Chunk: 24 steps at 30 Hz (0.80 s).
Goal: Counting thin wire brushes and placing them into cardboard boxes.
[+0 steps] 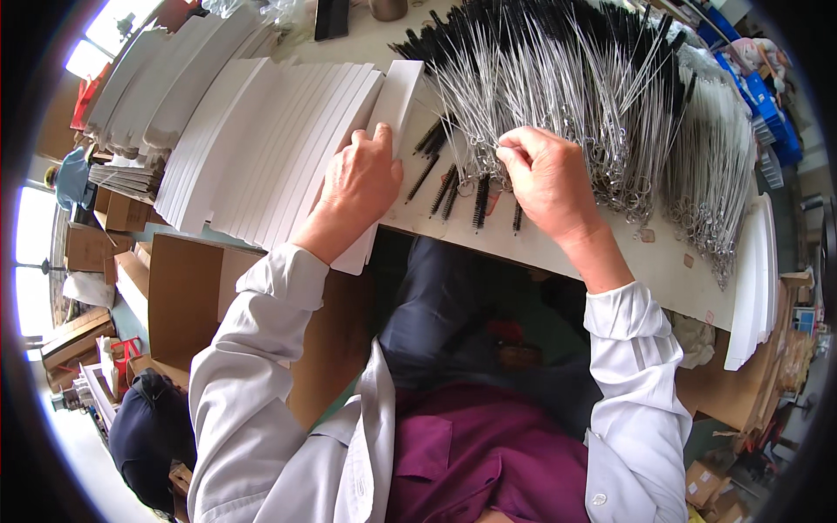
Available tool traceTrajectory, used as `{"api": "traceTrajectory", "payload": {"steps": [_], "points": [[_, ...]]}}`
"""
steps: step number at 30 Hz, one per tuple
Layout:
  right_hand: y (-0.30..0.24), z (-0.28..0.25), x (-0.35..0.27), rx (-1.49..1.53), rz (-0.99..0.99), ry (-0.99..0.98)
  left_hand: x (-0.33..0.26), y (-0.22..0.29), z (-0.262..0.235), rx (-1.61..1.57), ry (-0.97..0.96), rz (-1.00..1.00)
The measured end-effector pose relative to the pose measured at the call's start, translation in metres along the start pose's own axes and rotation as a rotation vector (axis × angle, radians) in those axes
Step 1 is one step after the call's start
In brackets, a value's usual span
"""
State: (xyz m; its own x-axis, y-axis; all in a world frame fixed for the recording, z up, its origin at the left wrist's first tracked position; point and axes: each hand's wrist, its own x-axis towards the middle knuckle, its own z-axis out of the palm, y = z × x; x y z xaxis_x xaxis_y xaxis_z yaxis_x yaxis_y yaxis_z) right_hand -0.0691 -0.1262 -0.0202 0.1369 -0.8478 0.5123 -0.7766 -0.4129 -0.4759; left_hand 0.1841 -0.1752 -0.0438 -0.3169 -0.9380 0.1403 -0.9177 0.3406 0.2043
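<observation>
A row of long, flat white boxes (270,131) stands on edge at the left of the table. My left hand (359,174) is closed around the box at the row's right end (399,91), its thumb on the right side. A large pile of wire-handled brushes (558,96) lies to the right, black bristles at the far side and looped wire ends nearer me. My right hand (551,179) pinches at the pile's near left edge, on a wire-handled brush mostly hidden by the fingers. Several short black brushes (480,202) lie between my hands.
More white boxes (187,83) are stacked at the far left. Another batch of wire handles (711,148) lies at the right, beside white pieces (757,279) at the table's end. An open cardboard box (185,296) stands below left. A dark cylindrical container (388,9) is at the back.
</observation>
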Motion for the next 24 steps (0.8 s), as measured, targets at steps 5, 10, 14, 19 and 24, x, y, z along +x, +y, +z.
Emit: {"api": "traceTrajectory", "payload": {"steps": [5,10,14,19,24], "points": [[0.004,-0.017,0.007,0.236,0.252,0.134,0.007,0.004,0.002,0.016,-0.008,-0.034],[-0.001,-0.049,0.002,0.412,0.319,0.242,0.012,0.003,0.005,0.04,-0.009,-0.052],[-0.004,-0.085,0.002,0.716,0.325,0.384,0.011,0.001,0.008,0.101,0.058,0.021],[-0.007,-0.132,-0.003,0.729,0.208,0.549,0.012,0.002,0.006,0.097,0.024,0.002],[0.004,-0.173,-0.016,0.842,0.067,0.529,0.012,0.005,0.001,0.086,0.017,0.007]]}}
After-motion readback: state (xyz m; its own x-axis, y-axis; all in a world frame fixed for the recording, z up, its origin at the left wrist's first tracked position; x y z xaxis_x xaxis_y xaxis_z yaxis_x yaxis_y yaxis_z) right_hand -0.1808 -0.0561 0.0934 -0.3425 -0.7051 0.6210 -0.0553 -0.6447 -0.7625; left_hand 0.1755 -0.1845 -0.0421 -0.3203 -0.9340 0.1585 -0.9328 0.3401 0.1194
